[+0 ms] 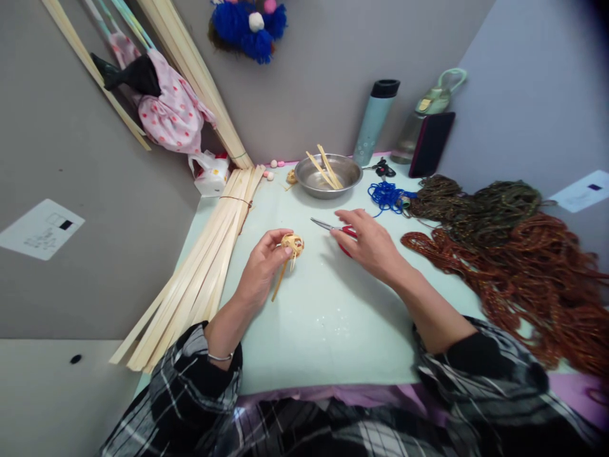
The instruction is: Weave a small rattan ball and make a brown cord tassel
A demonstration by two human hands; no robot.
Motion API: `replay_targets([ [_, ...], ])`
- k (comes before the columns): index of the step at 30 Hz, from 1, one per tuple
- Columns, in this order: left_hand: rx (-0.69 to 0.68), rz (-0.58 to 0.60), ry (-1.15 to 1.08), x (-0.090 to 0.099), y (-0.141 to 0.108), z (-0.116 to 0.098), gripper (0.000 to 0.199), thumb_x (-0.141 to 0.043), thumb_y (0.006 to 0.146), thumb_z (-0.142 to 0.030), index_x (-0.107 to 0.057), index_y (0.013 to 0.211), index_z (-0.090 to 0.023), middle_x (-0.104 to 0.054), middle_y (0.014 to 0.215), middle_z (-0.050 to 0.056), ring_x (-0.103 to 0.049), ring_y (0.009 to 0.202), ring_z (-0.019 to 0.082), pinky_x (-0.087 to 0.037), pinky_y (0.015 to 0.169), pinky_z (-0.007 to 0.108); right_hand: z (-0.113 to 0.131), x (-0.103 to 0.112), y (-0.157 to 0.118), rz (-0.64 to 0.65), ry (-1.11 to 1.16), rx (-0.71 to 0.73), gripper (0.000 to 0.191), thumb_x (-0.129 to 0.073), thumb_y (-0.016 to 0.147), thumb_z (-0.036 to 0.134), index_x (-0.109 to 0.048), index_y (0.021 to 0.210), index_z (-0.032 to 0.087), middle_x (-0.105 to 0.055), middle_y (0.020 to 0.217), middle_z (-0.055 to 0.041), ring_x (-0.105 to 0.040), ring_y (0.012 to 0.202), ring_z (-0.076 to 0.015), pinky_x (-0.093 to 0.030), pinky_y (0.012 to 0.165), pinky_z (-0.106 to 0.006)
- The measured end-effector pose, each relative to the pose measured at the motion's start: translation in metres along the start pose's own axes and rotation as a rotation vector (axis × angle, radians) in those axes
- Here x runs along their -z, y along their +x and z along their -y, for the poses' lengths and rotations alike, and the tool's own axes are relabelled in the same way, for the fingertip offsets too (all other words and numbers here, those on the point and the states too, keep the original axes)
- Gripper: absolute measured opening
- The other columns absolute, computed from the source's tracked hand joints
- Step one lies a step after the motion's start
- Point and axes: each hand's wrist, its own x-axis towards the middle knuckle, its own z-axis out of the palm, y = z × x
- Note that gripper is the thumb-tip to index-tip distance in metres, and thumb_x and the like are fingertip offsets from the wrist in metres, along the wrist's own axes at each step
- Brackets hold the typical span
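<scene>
My left hand (262, 266) is closed around a small ball woven from tan strips (292, 244), pinched between thumb and fingers. One loose strip end (280, 282) hangs down from the ball. To the right, my right hand (368, 244) is over the red handles of a pair of scissors (349, 231). Its thumb and index finger are stretched apart, with part of a handle showing between them. The scissors' metal blades point left, toward the ball. My palm covers part of the handles, so whether the fingers touch them is hard to see.
A metal bowl (328, 187) with pale strips stands at the back. Bundled flat strips (204, 254) lie left. Blue cord (387, 195), dark green cord (495, 203) and rust-brown cord (537, 279) lie right. A tumbler (375, 124), bottle (412, 136) and phone (432, 145) stand behind.
</scene>
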Motion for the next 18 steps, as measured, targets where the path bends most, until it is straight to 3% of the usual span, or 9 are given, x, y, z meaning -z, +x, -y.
replay_targets([
  [3, -0.086, 0.005, 0.071, -0.003, 0.0, 0.007, 0.031, -0.076, 0.082, -0.026, -0.066, 0.112, -0.024, -0.069, 0.112, 0.003, -0.063, 0.103, 0.017, -0.048, 0.094, 0.031, 0.02, -0.009, -0.007, 0.218, 0.667, 0.023, 0.043, -0.066, 0.091, 0.043, -0.059, 0.128, 0.021, -0.065, 0.124, -0.0123, -0.065, 0.109, -0.0268, -0.057, 0.087, -0.041],
  [5, -0.123, 0.01, 0.139, -0.004, 0.0, 0.01, 0.031, -0.076, 0.083, -0.027, -0.066, 0.112, -0.024, -0.069, 0.113, 0.004, -0.063, 0.107, 0.018, -0.047, 0.096, 0.032, 0.031, -0.018, -0.01, 0.298, 0.91, -0.002, 0.041, -0.072, 0.086, 0.043, -0.061, 0.119, 0.022, -0.066, 0.121, -0.0098, -0.067, 0.104, -0.0239, -0.059, 0.081, -0.038],
  [10, -0.14, 0.003, 0.169, -0.006, 0.0, 0.012, 0.031, -0.077, 0.083, -0.028, -0.066, 0.112, -0.024, -0.069, 0.113, 0.005, -0.063, 0.107, 0.019, -0.049, 0.093, 0.033, 0.039, -0.031, -0.013, 0.242, 1.058, -0.042, 0.033, -0.077, 0.082, 0.037, -0.063, 0.108, 0.022, -0.067, 0.105, -0.0041, -0.066, 0.084, -0.0157, -0.058, 0.069, -0.03],
  [15, -0.139, -0.036, 0.158, -0.007, 0.0, 0.013, 0.036, -0.079, 0.08, -0.029, -0.063, 0.111, -0.024, -0.067, 0.115, 0.006, -0.064, 0.104, 0.018, -0.052, 0.091, 0.033, 0.04, -0.03, -0.012, 0.212, 1.105, -0.116, 0.034, -0.08, 0.08, 0.036, -0.064, 0.107, 0.022, -0.07, 0.1, -0.0037, -0.068, 0.087, -0.0177, -0.06, 0.066, -0.029],
  [18, -0.241, -0.143, 0.285, -0.006, -0.002, 0.012, 0.032, -0.079, 0.081, -0.029, -0.062, 0.107, -0.024, -0.064, 0.11, 0.004, -0.063, 0.096, 0.017, -0.052, 0.088, 0.034, 0.04, -0.032, -0.012, 0.197, 1.107, -0.154, 0.035, -0.08, 0.078, 0.036, -0.065, 0.107, 0.022, -0.07, 0.099, -0.0036, -0.068, 0.088, -0.018, -0.06, 0.067, -0.029],
])
